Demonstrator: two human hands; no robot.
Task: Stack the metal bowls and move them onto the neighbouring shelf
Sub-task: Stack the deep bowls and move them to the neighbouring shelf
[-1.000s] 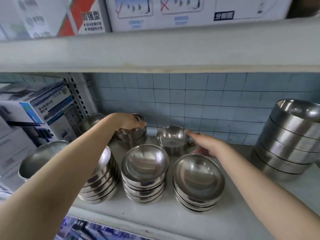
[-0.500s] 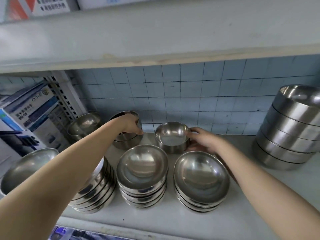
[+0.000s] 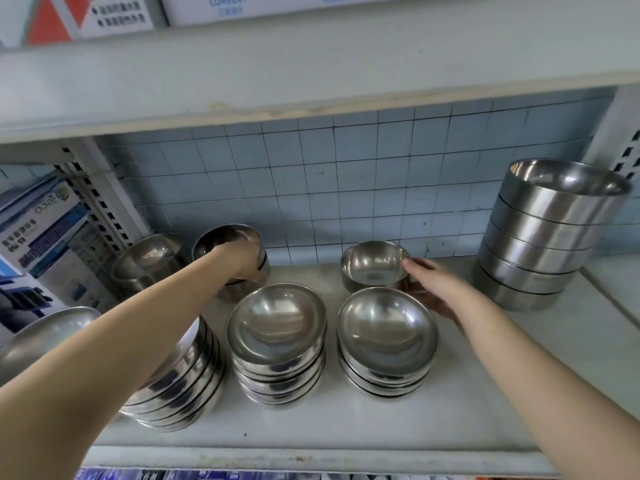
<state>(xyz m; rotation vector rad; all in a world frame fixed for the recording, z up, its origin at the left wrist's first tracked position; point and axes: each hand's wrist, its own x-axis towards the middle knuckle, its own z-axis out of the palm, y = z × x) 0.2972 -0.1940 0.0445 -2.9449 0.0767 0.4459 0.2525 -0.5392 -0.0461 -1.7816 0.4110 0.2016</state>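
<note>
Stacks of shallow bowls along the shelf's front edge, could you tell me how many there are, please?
3: left stack, partly hidden under the left forearm; middle stack; right stack, in front of the right hand. Other bowls stand behind them.

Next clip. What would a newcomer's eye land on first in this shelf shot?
Shiny metal bowls fill the shelf: a front row of low stacks and a tall stack of straight-sided bowls at far right. Behind the row, both arms reach in: the left hand grips the rim of a back-left bowl, the right hand holds a single small bowl near the tiled wall.
</note>
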